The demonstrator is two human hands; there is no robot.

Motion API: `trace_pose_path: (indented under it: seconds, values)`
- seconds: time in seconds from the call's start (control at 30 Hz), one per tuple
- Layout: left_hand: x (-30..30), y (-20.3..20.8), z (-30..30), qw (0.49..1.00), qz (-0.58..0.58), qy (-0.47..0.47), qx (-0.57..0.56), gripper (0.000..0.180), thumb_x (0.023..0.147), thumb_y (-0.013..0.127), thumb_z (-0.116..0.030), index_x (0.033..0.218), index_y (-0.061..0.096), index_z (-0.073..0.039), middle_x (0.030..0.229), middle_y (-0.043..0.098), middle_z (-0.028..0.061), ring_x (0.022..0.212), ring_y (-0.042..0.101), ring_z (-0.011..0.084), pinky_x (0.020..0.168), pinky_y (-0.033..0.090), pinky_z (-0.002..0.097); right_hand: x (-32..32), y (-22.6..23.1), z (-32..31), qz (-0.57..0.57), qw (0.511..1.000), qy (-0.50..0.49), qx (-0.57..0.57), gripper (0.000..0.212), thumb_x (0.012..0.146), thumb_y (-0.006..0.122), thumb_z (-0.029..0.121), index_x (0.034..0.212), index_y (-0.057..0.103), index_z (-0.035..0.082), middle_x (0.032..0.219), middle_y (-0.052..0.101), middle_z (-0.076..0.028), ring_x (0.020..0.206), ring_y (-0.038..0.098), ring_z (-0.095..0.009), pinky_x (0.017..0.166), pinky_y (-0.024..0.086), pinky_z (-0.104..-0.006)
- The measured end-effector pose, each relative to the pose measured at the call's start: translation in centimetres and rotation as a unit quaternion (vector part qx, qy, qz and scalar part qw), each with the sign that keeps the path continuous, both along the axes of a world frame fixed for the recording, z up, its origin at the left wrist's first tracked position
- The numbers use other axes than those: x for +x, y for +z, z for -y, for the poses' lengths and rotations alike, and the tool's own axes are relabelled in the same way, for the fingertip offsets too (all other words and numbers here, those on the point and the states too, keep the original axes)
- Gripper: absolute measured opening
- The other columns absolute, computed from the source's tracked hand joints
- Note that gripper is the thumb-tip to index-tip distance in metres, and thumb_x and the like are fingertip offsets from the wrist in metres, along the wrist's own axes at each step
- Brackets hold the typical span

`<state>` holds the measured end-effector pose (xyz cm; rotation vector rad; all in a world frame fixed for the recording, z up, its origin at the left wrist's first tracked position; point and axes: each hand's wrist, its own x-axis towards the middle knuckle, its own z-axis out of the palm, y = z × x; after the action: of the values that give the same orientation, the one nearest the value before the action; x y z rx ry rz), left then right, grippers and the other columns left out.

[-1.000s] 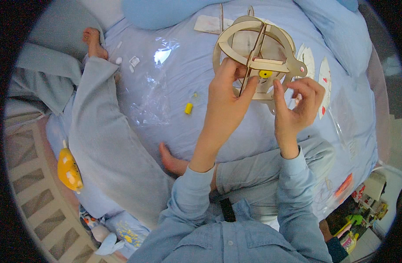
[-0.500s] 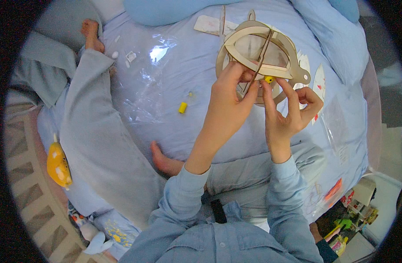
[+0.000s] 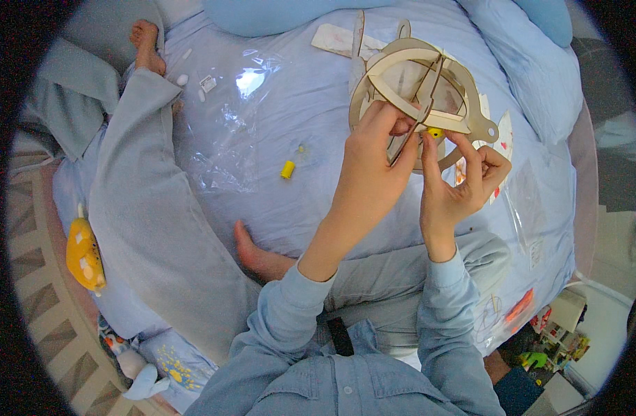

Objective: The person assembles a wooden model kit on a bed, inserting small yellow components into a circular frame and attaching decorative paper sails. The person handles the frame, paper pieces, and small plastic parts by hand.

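Observation:
A round wooden model (image 3: 416, 84) made of interlocking plywood rings is held up over a light blue bed sheet (image 3: 311, 208). My left hand (image 3: 370, 161) grips its lower rim and a thin wooden strut. My right hand (image 3: 458, 182) pinches a small yellow peg (image 3: 436, 132) at the model's lower right edge, fingertips against the wood. A second small yellow piece (image 3: 287, 169) lies loose on the sheet to the left of my left hand.
Crumpled clear plastic wrap (image 3: 233, 125) lies on the sheet at upper left. Flat wooden part sheets (image 3: 340, 40) rest behind the model. My grey-trousered legs and bare feet (image 3: 257, 255) stretch across the bed. A yellow soft toy (image 3: 83, 255) sits at the left edge, pillows (image 3: 533, 76) at upper right.
Both hands and the model have shifted slightly in the picture. My right fingers have closed in on the yellow peg at the model's edge.

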<state>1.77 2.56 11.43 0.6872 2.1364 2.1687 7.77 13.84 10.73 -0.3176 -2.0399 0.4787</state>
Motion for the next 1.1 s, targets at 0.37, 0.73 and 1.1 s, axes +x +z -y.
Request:
trace_pose_path:
  seconds: [0.37,0.73,1.1]
  values:
    - [0.4,0.0,-0.2,1.000,0.022,-0.005,-0.001,0.033,0.090,0.060,0.002,0.122,0.056,0.000,0.106,0.065,0.0119,0.100,0.065,0.0185,0.085,0.051,0.0302,0.3,-0.1,0.2,-0.004,1.000,-0.011,0.005,0.038,0.063,0.091,0.015,0.096,0.073,0.012,0.090,0.043,-0.005,0.084,0.046,-0.021,0.069,0.036,-0.0307]
    - [0.6,-0.4,-0.4,0.993,0.092,-0.021,0.068,0.027,0.092,0.056,0.000,0.120,0.053,0.001,0.099,0.067,0.0188,0.094,0.068,0.0305,0.079,0.053,0.0374,0.2,-0.3,-0.2,0.007,0.999,-0.001,0.042,0.044,0.060,0.094,0.022,0.098,0.074,0.011,0.096,0.043,-0.006,0.087,0.045,-0.021,0.070,0.036,-0.0305]
    - [0.2,-0.5,-0.3,0.993,0.077,-0.028,0.083,0.026,0.091,0.057,0.002,0.116,0.052,0.002,0.103,0.060,0.0168,0.091,0.065,0.0294,0.079,0.052,0.0364,0.3,-0.8,-0.4,-0.009,0.999,0.033,0.027,0.039,0.062,0.089,0.012,0.099,0.077,0.014,0.091,0.045,-0.004,0.083,0.045,-0.019,0.070,0.035,-0.0296]
